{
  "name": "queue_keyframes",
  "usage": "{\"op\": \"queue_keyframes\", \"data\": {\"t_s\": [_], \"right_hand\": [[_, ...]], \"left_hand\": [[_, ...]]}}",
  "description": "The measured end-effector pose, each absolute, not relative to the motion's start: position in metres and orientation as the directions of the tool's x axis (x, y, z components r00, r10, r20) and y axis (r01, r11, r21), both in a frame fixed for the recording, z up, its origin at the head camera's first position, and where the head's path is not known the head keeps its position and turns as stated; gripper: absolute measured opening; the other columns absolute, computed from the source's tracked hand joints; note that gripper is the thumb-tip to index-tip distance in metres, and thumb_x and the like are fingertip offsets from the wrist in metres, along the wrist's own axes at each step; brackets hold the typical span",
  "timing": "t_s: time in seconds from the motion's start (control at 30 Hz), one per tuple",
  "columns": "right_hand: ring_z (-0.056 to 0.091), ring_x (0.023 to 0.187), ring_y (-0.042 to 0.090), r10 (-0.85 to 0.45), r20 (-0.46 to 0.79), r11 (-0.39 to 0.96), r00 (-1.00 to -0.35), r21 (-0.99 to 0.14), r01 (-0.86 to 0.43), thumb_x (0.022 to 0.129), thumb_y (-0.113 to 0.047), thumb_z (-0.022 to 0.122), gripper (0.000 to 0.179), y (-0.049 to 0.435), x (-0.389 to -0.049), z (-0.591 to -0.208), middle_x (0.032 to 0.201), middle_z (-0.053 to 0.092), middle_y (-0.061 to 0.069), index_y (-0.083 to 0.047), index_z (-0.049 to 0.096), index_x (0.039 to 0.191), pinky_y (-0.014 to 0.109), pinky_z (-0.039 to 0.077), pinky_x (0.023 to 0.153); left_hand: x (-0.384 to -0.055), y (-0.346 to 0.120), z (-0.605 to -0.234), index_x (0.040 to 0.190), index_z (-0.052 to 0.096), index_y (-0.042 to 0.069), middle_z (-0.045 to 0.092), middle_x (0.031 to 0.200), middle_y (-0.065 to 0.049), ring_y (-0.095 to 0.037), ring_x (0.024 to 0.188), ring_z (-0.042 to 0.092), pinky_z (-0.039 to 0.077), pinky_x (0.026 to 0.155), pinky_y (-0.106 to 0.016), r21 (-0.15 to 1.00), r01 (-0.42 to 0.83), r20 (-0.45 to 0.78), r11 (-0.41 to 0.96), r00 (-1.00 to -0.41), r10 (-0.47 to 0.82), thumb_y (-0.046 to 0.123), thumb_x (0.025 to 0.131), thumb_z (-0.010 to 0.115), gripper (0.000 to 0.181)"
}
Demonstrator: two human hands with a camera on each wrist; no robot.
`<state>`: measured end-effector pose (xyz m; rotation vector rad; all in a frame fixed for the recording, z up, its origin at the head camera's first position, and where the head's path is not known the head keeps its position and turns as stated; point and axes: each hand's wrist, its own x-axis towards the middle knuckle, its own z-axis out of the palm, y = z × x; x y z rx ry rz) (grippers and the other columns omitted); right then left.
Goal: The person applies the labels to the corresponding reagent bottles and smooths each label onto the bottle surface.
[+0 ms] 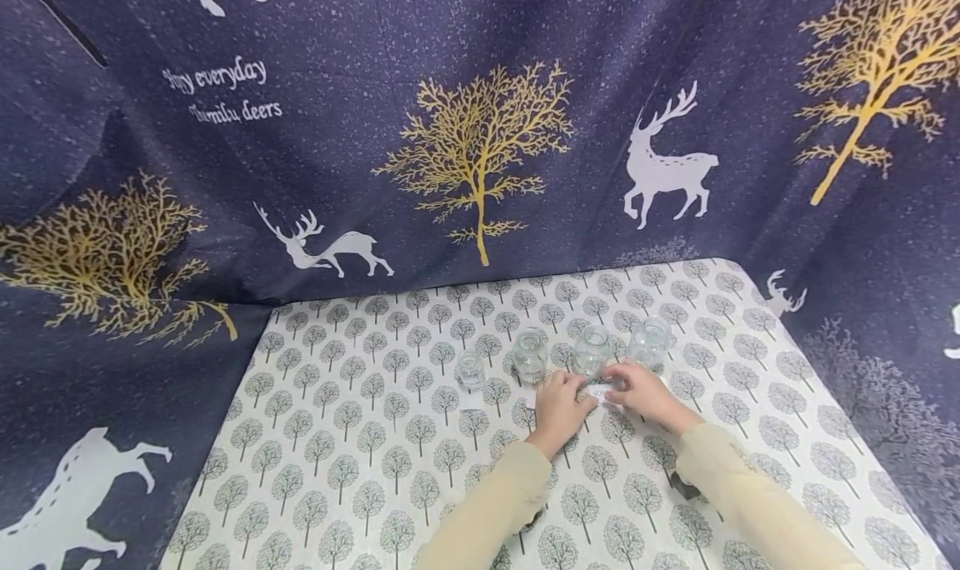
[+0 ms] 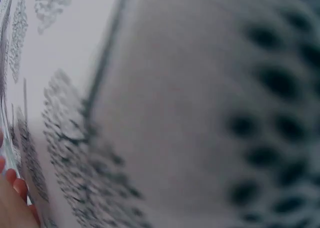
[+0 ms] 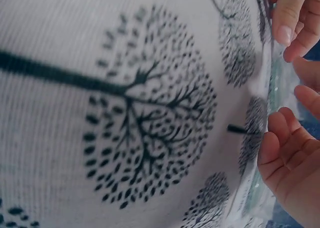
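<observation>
Several clear glass jars stand in a row on the tree-print cloth: a small jar, a taller jar, a round jar and another jar on the right. Before the round jar lies a small white slip, between my hands. My left hand has its thumb and fingertips at the slip's left end. From the other side my right hand reaches its right end with bent fingers. Whether either hand pinches the slip is too small to tell. In the right wrist view, both hands' fingertips come close together.
Another white slip lies before the small jar. A third slip shows partly beside my left hand. The white cloth covers the table. Dark blue fabric with deer and trees hangs behind and at both sides.
</observation>
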<state>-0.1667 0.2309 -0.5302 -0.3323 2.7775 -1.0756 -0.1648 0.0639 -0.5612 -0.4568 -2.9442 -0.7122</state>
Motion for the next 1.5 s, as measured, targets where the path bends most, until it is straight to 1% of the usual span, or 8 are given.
{"op": "queue_keyframes", "data": {"t_s": [0.17, 0.3, 0.53, 0.73, 0.9, 1.07, 1.33, 1.5], "right_hand": [[0.052, 0.085, 0.023, -0.236, -0.094, 0.77, -0.967, -0.625, -0.127, 0.072, -0.016, 0.067, 0.038, 0.234, -0.168, -0.534, 0.093, 0.052, 0.009, -0.005, 0.058, 0.108, 0.041, 0.045, 0.072], [0.053, 0.086, 0.024, -0.22, -0.111, 0.8, -0.969, -0.588, -0.115, 0.073, -0.016, 0.066, 0.036, 0.233, -0.168, -0.535, 0.096, 0.052, 0.01, -0.007, 0.059, 0.107, 0.045, 0.045, 0.074], [0.052, 0.082, 0.021, -0.217, -0.106, 0.842, -0.97, -0.523, -0.131, 0.076, -0.02, 0.064, 0.03, 0.233, -0.168, -0.542, 0.092, 0.051, 0.006, -0.013, 0.06, 0.104, 0.042, 0.046, 0.069], [0.052, 0.081, 0.02, -0.228, -0.084, 0.843, -0.97, -0.515, -0.153, 0.075, -0.019, 0.065, 0.027, 0.233, -0.168, -0.543, 0.091, 0.05, 0.005, -0.015, 0.061, 0.102, 0.042, 0.046, 0.069], [0.05, 0.076, 0.016, -0.232, -0.091, 0.845, -0.968, -0.512, -0.155, 0.075, -0.02, 0.065, 0.027, 0.232, -0.168, -0.542, 0.086, 0.049, 0.002, -0.016, 0.06, 0.102, 0.036, 0.045, 0.065], [0.047, 0.072, 0.015, -0.24, -0.09, 0.843, -0.967, -0.513, -0.162, 0.075, -0.019, 0.065, 0.027, 0.231, -0.168, -0.542, 0.083, 0.046, 0.001, -0.016, 0.061, 0.101, 0.031, 0.042, 0.061], [0.046, 0.072, 0.015, -0.237, -0.092, 0.853, -0.967, -0.496, -0.162, 0.074, -0.017, 0.066, 0.025, 0.23, -0.168, -0.54, 0.084, 0.047, 0.001, -0.015, 0.06, 0.098, 0.031, 0.041, 0.06], [0.047, 0.072, 0.014, -0.238, -0.076, 0.831, -0.968, -0.531, -0.162, 0.074, -0.012, 0.064, 0.021, 0.229, -0.167, -0.538, 0.082, 0.049, 0.0, -0.014, 0.058, 0.094, 0.03, 0.04, 0.061]], "left_hand": [[-0.166, 0.071, -0.557, 0.112, 0.057, 0.028, 0.054, 0.105, 0.008, -0.009, 0.094, 0.049, 0.036, 0.082, -0.024, 0.338, 0.276, 0.069, 0.9, -0.961, 0.269, 0.051, 0.075, 0.059, 0.043], [-0.168, 0.074, -0.554, 0.111, 0.057, 0.029, 0.053, 0.105, 0.008, -0.009, 0.092, 0.048, 0.035, 0.079, -0.023, 0.324, 0.246, 0.028, 0.914, -0.968, 0.25, 0.049, 0.075, 0.06, 0.041], [-0.168, 0.076, -0.551, 0.106, 0.058, 0.029, 0.052, 0.104, 0.008, -0.009, 0.092, 0.047, 0.034, 0.077, -0.022, 0.315, 0.213, -0.004, 0.925, -0.974, 0.226, 0.047, 0.075, 0.061, 0.036], [-0.168, 0.076, -0.55, 0.099, 0.059, 0.028, 0.053, 0.101, 0.007, -0.01, 0.089, 0.047, 0.034, 0.076, -0.023, 0.312, 0.206, -0.003, 0.928, -0.976, 0.217, 0.046, 0.075, 0.062, 0.03], [-0.168, 0.077, -0.549, 0.097, 0.059, 0.029, 0.053, 0.102, 0.008, -0.01, 0.091, 0.048, 0.035, 0.077, -0.024, 0.314, 0.192, -0.013, 0.93, -0.978, 0.206, 0.046, 0.074, 0.063, 0.028], [-0.168, 0.076, -0.548, 0.092, 0.06, 0.029, 0.053, 0.099, 0.009, -0.009, 0.088, 0.048, 0.034, 0.075, -0.023, 0.325, 0.19, -0.005, 0.926, -0.979, 0.203, 0.045, 0.073, 0.064, 0.026], [-0.167, 0.077, -0.551, 0.092, 0.06, 0.031, 0.053, 0.097, 0.009, -0.008, 0.087, 0.047, 0.034, 0.077, -0.023, 0.328, 0.206, 0.005, 0.922, -0.976, 0.216, 0.045, 0.074, 0.062, 0.023], [-0.165, 0.078, -0.552, 0.095, 0.059, 0.031, 0.053, 0.099, 0.009, -0.008, 0.089, 0.046, 0.034, 0.08, -0.024, 0.351, 0.21, 0.018, 0.912, -0.976, 0.217, 0.044, 0.075, 0.062, 0.024]]}}
